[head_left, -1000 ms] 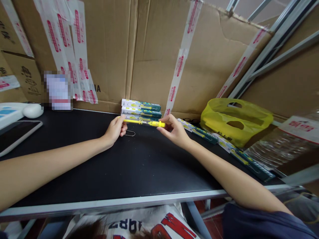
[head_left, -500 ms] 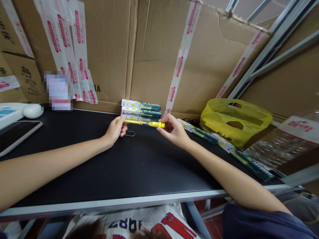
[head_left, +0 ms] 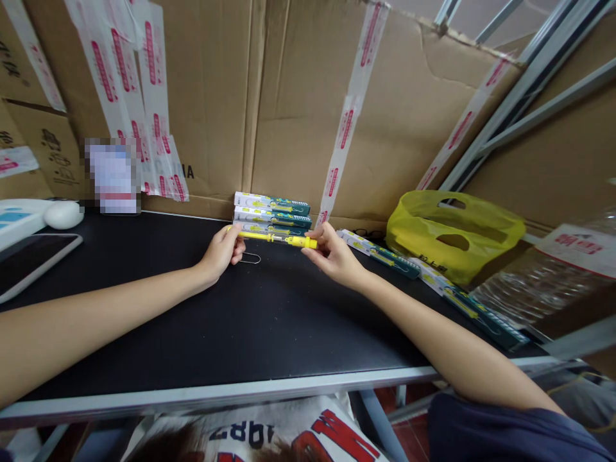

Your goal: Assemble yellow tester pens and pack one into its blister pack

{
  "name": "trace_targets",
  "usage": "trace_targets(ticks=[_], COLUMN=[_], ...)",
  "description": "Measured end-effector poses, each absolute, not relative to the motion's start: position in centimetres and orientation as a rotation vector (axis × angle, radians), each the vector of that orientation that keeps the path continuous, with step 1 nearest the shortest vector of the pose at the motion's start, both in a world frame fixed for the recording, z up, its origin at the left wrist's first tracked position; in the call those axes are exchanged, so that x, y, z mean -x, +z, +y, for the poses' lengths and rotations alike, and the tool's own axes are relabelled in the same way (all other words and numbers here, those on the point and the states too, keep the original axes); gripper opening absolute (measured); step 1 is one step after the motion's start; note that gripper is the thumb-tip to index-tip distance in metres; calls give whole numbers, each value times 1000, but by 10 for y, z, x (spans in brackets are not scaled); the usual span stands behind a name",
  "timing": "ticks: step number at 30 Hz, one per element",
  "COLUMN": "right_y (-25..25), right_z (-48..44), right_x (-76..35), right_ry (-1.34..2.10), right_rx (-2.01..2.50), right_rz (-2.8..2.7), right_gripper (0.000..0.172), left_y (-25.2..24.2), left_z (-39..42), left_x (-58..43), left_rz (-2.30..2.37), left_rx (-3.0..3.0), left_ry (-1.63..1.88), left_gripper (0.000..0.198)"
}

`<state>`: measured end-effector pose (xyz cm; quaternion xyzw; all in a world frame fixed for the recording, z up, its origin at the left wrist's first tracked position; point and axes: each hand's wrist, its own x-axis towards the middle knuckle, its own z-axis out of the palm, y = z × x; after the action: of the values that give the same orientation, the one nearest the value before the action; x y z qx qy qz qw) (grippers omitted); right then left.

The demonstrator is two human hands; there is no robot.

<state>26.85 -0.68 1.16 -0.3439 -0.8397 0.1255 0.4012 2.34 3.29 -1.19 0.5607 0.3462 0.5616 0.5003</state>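
Level above the black table [head_left: 289, 321], a slim yellow pen-like stick [head_left: 274, 237] with a clear, partly metallic middle section spans both hands. My left hand [head_left: 225, 251] is closed round its thin left end. At the thicker yellow right end, my right hand [head_left: 334, 253] pinches it between thumb and fingers. A thin bent wire loop [head_left: 251, 258] shows just beside my left fingers; whether it joins the stick I cannot tell. Right behind the stick lie several stacked slim white-and-green boxes [head_left: 272, 204] printed with a yellow item.
More slim boxes [head_left: 380, 253] lie in a slanting row on the right. Beyond them are a yellow plastic bag [head_left: 452, 224] and clear wrapped bottles [head_left: 520, 276]. At left are a phone [head_left: 38, 263] and a white rounded object [head_left: 63, 215]. Taped cardboard [head_left: 206, 96] walls the back.
My right hand has shifted very slightly left along the stick's right end. My left hand and the boxes have stayed put.
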Motion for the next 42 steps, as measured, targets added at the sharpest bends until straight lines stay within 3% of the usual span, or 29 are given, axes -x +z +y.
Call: trace_targets(ticks=[18,27,42], right_y=[10,11,7], right_z=[-4,-1,-4], right_x=[-269,-271,-269], right_ry=[397,180,347], right_rx=[893,888,863], right_rz=[-2064,-2062,-2108], right_gripper=[21,20,20], left_y=[-8,-7,-11], left_z=[28,28,32], left_x=[-26,-27,-25], left_rz=[847,846,844], left_rx=[-1345,-1325,-1339], left_ry=[1355,1360,1347], left_gripper=[24,22,23])
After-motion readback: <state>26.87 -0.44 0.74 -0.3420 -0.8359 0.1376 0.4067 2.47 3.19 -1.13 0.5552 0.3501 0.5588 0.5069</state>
